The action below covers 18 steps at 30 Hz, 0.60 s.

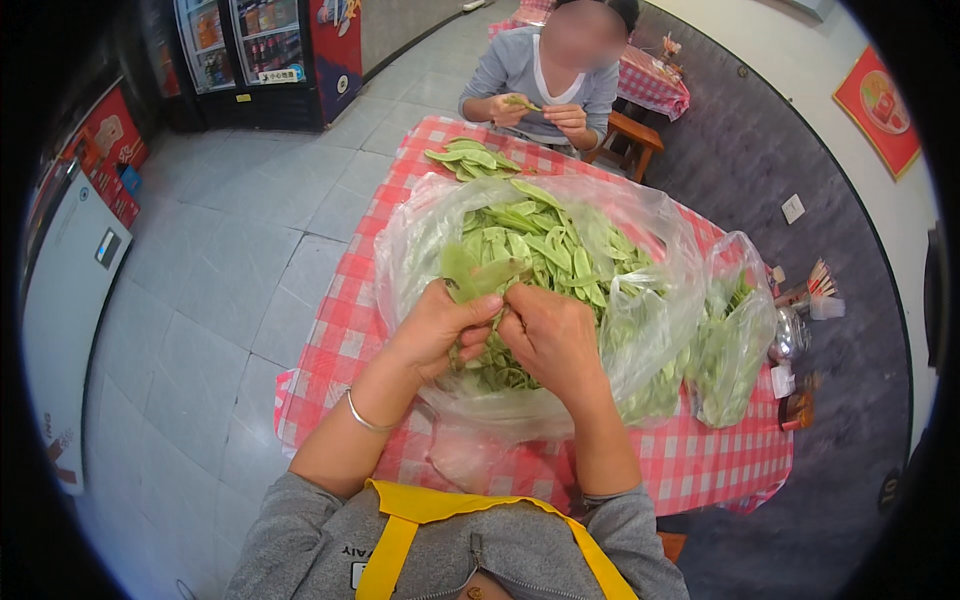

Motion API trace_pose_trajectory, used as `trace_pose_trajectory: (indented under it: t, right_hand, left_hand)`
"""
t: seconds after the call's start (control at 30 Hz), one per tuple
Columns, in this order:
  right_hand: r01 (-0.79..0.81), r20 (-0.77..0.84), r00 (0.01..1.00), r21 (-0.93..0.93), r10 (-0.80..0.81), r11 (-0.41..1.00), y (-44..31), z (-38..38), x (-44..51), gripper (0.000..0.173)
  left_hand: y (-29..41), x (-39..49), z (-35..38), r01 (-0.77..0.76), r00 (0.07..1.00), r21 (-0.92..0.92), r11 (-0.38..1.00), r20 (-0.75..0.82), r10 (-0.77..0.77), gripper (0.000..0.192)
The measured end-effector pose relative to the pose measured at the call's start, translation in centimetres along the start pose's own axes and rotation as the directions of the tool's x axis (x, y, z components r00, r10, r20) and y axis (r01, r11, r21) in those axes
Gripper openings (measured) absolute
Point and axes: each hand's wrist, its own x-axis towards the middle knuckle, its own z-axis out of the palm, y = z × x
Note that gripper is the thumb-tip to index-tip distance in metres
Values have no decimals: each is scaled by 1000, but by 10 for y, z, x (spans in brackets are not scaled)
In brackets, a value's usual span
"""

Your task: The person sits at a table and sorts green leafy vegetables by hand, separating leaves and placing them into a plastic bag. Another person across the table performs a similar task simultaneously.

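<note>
Above a large clear plastic bag (660, 225) filled with flat green bean pods (551, 240), my two hands are close together. My left hand (442, 330) grips a few flat green bean pods (472, 277) between thumb and fingers; their ends stick up past the thumb. With its fingers curled, my right hand (551, 334) meets the left one near the lower tip of a pod; whether it pinches anything is hidden. A small heap of pods (472, 157) lies on the red-and-white checked tablecloth (337, 330) beyond the bag.
Across the table a person (540, 82) holds a pod in both hands. To the right stand a smaller plastic bag of greens (727, 345), a metal pot (790, 334), toothpicks (822, 277) and a small jar (795, 412). A wooden stool (634, 139) is behind the table.
</note>
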Motion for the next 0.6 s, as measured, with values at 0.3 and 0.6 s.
trace_pose_trajectory:
  t: [0.3,0.6]
  right_hand:
    - [-307,-165,946,-187,278,933,43,-44,-1,8]
    - [-70,-73,994,123,80,990,-1,-10,-4,16]
  left_hand:
    - [4,-6,5,108,994,35,994,17,-109,33]
    - [-16,4,-1,-26,998,369,929,-39,44,41]
